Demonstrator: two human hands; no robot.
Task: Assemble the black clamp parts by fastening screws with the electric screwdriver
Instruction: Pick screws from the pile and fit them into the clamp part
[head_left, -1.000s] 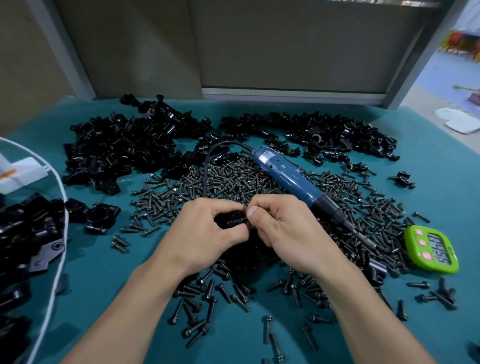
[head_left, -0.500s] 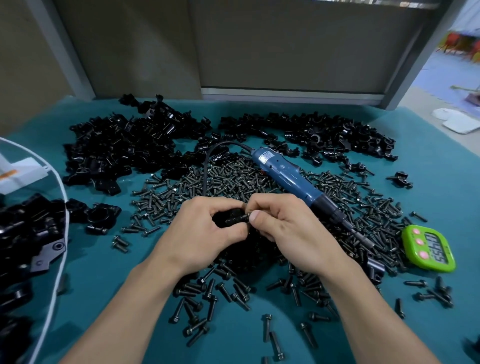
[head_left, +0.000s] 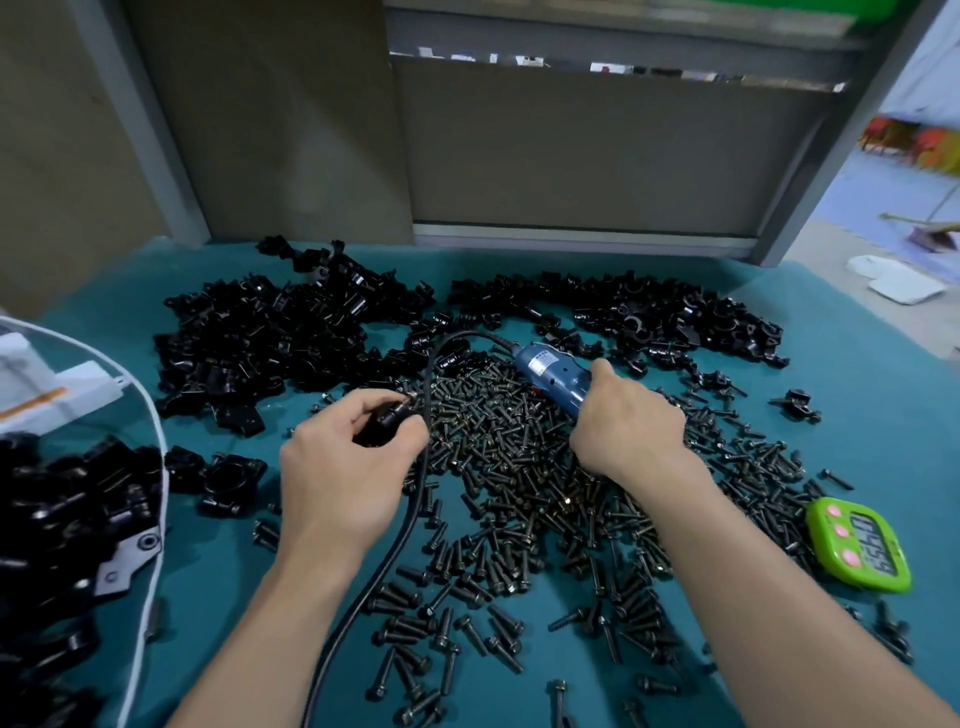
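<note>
The left hand (head_left: 337, 467) has its grip closed round a black clamp part (head_left: 387, 418) at the left edge of the screws (head_left: 509, 457); a screw may already sit in it, though the part is too dark to tell. The right hand (head_left: 628, 421) wraps its grip round the blue electric screwdriver (head_left: 550, 369), which lies on the pile. I would lift the tool clear of its cable (head_left: 415, 519), then meet the screw head squarely while the part is braced.

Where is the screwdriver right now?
Head view, just right of centre: the screwdriver is over the screws, gripped by the right hand; its cord passes the left hand holding a clamp.
</note>
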